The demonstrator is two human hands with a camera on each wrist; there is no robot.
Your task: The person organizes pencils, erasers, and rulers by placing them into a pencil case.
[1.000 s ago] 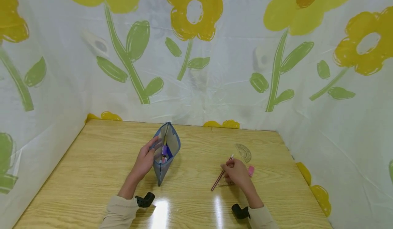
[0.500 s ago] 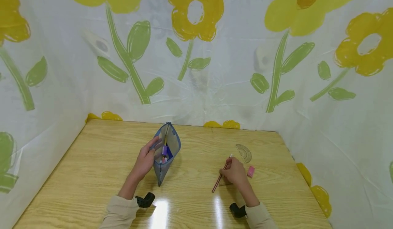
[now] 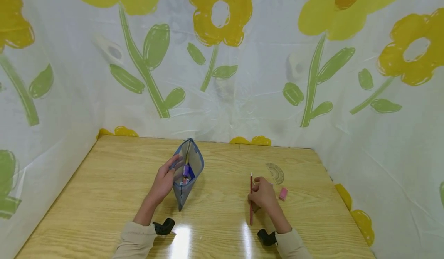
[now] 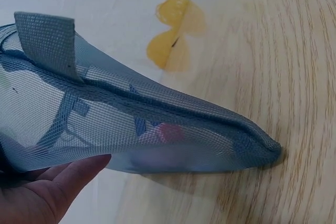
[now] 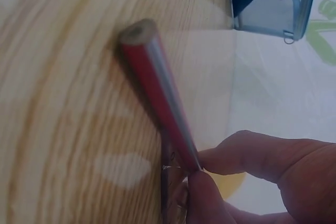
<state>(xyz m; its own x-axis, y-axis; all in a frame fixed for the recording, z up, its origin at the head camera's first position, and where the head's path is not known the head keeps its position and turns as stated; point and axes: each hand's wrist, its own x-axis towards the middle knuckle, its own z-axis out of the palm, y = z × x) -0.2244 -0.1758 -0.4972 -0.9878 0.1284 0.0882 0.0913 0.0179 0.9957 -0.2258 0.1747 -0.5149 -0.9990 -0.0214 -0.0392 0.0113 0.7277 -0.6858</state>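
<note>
My left hand (image 3: 164, 180) grips the near side of a blue mesh pencil pouch (image 3: 198, 161), whose zipped top gapes open. Inside lie a purple item (image 3: 185, 170), something yellow and slim, and a small pinkish piece. In the left wrist view the pouch's mesh wall (image 4: 121, 129) shows, with the fingers beneath it. My right hand (image 3: 265, 193) pinches a red-and-silver striped pencil (image 3: 251, 212) between thumb and finger; its unsharpened end points toward the right wrist camera. Part of a clear ruler-like piece (image 5: 170, 182) lies by the pencil, mostly hidden by the hand.
A clear protractor (image 3: 275, 173) lies beyond the right hand. A pink eraser (image 3: 283, 194) rests to the right of that hand. White flowered cloth (image 3: 229, 108) walls the back and sides of the wooden table (image 3: 114, 182).
The right hand has taken hold of the pencil, which has swung from slanted to nearly straight up and down in the head view. The left hand and pouch stay put.
</note>
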